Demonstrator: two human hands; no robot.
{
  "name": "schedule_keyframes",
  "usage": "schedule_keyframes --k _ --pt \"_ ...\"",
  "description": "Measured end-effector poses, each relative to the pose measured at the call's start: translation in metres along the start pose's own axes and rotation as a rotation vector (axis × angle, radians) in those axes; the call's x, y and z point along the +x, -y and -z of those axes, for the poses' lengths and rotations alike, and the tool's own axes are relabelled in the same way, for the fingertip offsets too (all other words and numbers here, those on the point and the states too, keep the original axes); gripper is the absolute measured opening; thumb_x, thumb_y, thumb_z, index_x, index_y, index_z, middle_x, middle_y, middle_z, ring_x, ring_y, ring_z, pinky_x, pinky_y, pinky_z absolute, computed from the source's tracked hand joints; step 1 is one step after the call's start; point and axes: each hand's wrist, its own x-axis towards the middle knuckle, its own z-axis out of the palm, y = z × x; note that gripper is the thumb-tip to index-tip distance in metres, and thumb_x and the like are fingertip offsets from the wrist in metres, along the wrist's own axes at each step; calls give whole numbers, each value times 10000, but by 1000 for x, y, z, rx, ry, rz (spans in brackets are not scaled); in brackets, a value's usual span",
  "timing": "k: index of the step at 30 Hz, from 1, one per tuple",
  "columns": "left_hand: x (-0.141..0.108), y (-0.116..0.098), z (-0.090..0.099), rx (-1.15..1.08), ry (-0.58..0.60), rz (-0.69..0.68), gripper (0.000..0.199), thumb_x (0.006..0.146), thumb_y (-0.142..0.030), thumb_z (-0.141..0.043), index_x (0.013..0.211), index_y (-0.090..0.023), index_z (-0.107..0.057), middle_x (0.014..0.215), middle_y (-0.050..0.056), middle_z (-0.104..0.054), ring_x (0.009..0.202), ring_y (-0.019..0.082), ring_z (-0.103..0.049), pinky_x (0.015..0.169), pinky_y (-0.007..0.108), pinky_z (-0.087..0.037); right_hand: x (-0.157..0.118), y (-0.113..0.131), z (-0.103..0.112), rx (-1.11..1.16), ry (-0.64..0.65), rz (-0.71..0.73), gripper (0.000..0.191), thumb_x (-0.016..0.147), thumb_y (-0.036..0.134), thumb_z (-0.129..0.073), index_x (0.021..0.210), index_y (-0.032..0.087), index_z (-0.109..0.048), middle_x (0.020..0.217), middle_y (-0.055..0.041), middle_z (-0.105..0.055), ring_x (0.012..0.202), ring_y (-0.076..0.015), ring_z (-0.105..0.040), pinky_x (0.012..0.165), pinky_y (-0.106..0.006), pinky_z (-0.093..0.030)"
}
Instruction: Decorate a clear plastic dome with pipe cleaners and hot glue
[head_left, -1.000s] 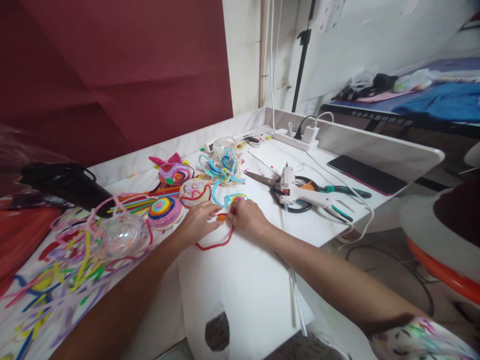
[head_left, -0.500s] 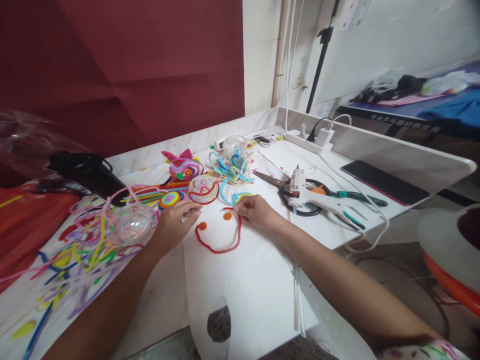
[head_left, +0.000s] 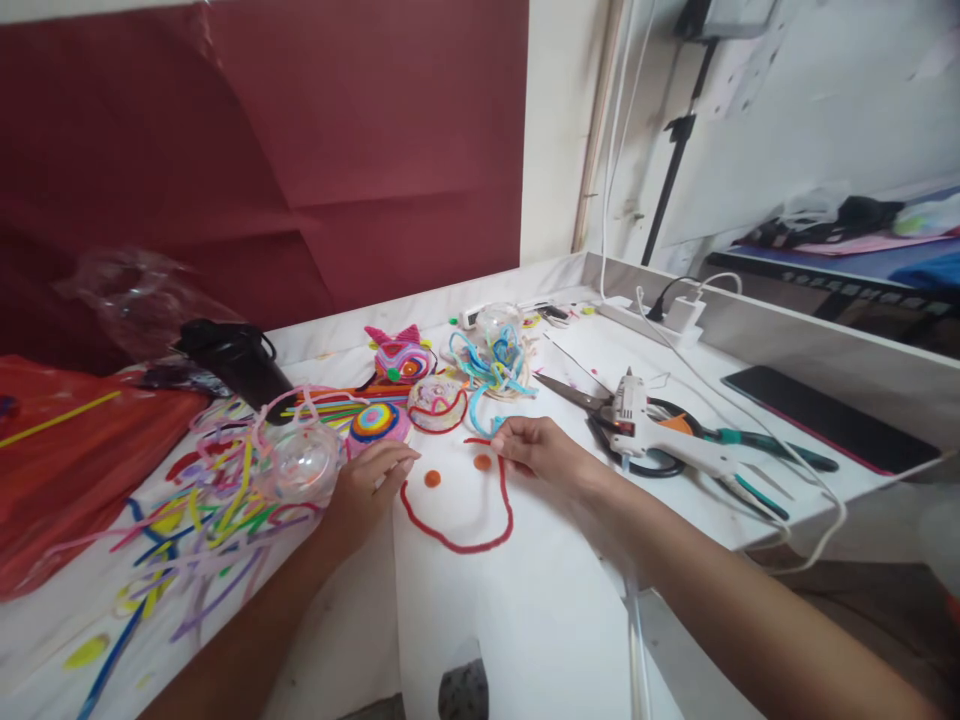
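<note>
A red pipe cleaner (head_left: 457, 548) curves in a wide U over a white sheet (head_left: 540, 610). My right hand (head_left: 536, 450) pinches it near its upper right end, and a short tip sticks out leftward past the fingers. At the other end my left hand (head_left: 375, 485) has thumb and fingers drawn together, and the red strand runs up to the thumb; the grip itself is partly hidden. Two orange dots, a left dot (head_left: 433, 479) and a right dot (head_left: 483, 462), lie inside the curve. A half-round piece with red trim (head_left: 437, 405) sits just beyond.
Tangled pipe cleaners (head_left: 217, 510) and a clear plastic ball (head_left: 304, 465) lie left. Behind are a striped dome (head_left: 375, 422), a pink mask-like piece (head_left: 401, 358) and blue strands (head_left: 495, 360). Scissors (head_left: 574, 392), a glue gun (head_left: 637, 415) and a phone (head_left: 810, 415) lie right.
The view has shifted, so the scene sits lower and further right. My left hand has come down to the strand's left end, which now stands further from the left dot. My right hand keeps its pinch.
</note>
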Motion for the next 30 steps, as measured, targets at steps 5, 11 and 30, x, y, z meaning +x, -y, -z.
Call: schedule_keyframes --k 5,11,30 --pt "-4 11 -3 -141 -64 209 328 889 -403 -477 974 -177 -699 910 60 -738 775 184 -689 719 291 -559 5 17 19 43 -91 -3 496 575 599 -770 676 164 -556 519 55 -500 419 -48 -363 403 -197 -199" --pt "-11 16 -17 -86 -25 169 255 859 -341 -533 1006 -194 -682 932 59 -721 779 174 -683 661 273 -563 23 19 33 140 -271 31 527 532 611 -799 656 183 -518 466 54 -502 401 -67 -406 394 -195 -250" --pt "-21 31 -42 206 0 -201 327 800 -207 -678 1117 -225 -599 1049 61 -664 995 210 -649 869 326 -556 33 -12 27 398 -518 19 540 457 532 -865 702 178 -539 647 -24 -661 480 -121 -576 348 -179 -339"
